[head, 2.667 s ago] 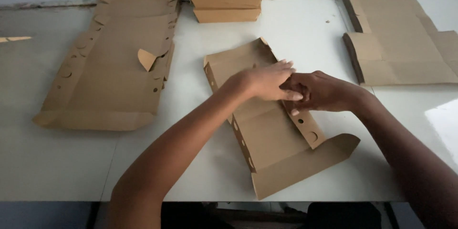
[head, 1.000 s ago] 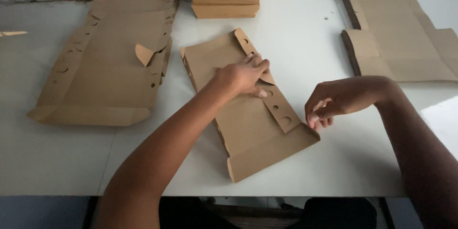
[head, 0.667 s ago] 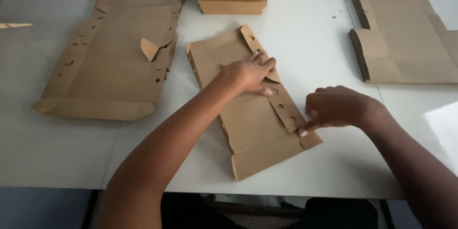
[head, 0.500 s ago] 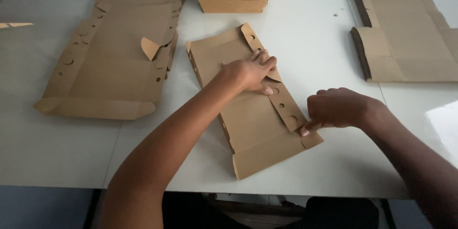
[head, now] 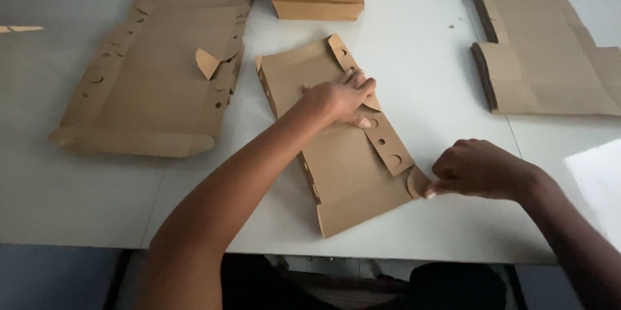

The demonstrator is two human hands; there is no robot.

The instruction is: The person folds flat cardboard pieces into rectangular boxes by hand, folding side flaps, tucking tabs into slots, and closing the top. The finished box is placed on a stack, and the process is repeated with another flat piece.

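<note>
The flat cardboard box blank point(head: 343, 148), lying mid-counter point(head: 427, 58), is being pinned under the flattened left hand point(head: 339, 98) while its rounded corner tab point(head: 417, 182) is being pinched in the right hand's point(head: 482, 169) narrow grip, best kept near the crease.

Left hand point(head: 339, 98) lies flat, fingers spread, arm stretched forward; right hand point(head: 475, 169) is curled, fingertips pinched, forearm angled in.

Dim, even light; bright patch on table point(head: 601, 174) at right; soft shadows; slight overall blur.
</note>
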